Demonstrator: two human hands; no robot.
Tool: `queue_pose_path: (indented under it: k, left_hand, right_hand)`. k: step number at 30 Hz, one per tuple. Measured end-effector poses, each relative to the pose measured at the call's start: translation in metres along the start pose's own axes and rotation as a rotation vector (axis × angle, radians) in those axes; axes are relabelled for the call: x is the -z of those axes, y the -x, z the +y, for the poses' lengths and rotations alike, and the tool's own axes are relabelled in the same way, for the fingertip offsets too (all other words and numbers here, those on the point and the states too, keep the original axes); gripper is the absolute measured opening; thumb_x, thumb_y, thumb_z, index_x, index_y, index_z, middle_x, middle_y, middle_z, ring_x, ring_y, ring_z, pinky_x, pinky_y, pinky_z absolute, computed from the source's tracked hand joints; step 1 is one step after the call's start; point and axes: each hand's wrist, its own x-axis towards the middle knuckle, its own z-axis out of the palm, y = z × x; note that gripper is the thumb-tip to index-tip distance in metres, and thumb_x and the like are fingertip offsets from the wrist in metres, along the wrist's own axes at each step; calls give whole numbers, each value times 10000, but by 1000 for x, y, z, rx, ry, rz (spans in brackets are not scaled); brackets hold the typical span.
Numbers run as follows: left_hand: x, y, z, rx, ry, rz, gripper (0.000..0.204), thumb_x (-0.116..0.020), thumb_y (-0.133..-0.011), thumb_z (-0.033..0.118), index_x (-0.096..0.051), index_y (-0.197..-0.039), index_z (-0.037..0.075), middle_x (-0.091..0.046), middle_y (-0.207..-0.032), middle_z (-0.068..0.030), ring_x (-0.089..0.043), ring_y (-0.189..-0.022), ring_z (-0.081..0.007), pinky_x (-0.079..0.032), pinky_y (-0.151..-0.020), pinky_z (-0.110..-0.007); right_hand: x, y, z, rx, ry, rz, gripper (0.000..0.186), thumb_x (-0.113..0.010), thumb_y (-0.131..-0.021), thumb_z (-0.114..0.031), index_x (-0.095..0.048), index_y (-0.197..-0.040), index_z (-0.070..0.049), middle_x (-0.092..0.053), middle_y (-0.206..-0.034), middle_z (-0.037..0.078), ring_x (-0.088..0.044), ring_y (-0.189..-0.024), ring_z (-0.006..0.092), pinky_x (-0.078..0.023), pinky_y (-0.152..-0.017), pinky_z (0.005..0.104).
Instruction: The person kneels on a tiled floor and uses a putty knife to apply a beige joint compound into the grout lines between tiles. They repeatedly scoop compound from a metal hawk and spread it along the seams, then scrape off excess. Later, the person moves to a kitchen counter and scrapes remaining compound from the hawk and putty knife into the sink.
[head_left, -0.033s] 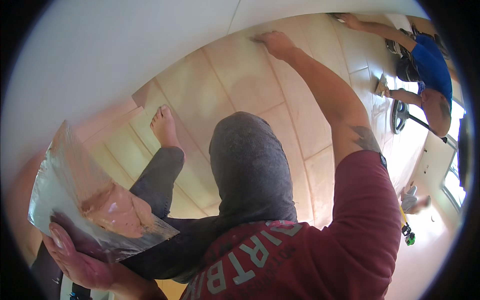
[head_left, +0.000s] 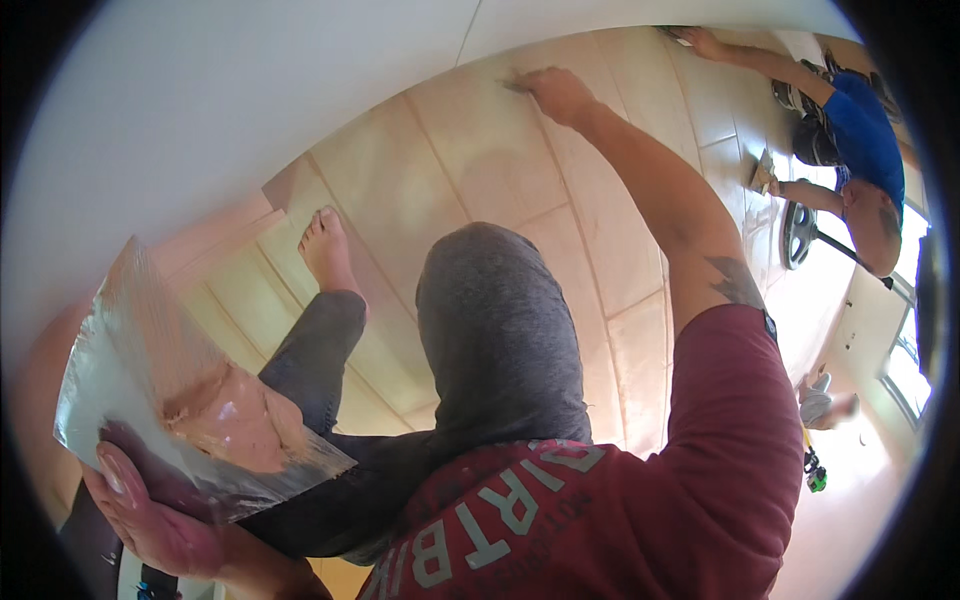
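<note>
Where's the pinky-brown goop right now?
In the head view, the goop is at the lower left, in a lump on the shiny sheet that the person's left hand holds.

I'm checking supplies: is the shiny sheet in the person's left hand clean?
No, a mound of pinkish-brown paste lies on the shiny sheet held in the left hand.

Toward two o'clock, a person in a blue shirt (head_left: 866,125); toward three, a dark, round, openwork disc (head_left: 799,238) and, farther out, a bright, grey-framed window (head_left: 906,352); toward four, a small green-and-black device (head_left: 817,477).
</note>
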Motion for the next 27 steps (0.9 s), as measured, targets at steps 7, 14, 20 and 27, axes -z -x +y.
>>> queue_pose_path:
  k: [7, 14, 20, 27]
  left_hand:
    - [-10, -1, 5, 197, 156, 2, 466, -628, -1028, 130, -534, -1374, -169, -641, -1308, -205, -615, -1202, -216, -465, -1088, -332]
    - [-10, 7, 6, 49, 44, 49, 514, -651, -1018, 152, -517, -1393, -172, -633, -1326, -207, -617, -1201, -226, -455, -1108, -335]
    - [1, 11, -2, 18, -49, 46, 529, -656, -1024, 206, -526, -1412, -129, -633, -1294, -179, -600, -1198, -217, -446, -1096, -337]
    - [11, 6, -6, 87, 15, 60, 454, -611, -1030, 153, -564, -1380, -133, -620, -1339, -188, -578, -1242, -230, -419, -1113, -353]
  right_hand:
    - [3, 119, -20, 58, -77, -139, 369, -521, -944, -73, -697, -1265, -118, -725, -1171, 146, -665, -1080, 375, -514, -949, 496]
    - [24, 68, -17, -85, -60, 132, 402, -562, -952, -110, -641, -1345, -147, -683, -1280, 96, -623, -1171, 337, -488, -1000, 480]
    - [23, -10, -11, -90, 174, 216, 446, -542, -958, -80, -634, -1378, -201, -658, -1362, 38, -589, -1265, 295, -465, -1054, 470]
    - [20, -29, -5, -50, 240, 215, 496, -535, -948, -65, -624, -1412, -215, -647, -1387, 38, -545, -1341, 285, -426, -1140, 462]
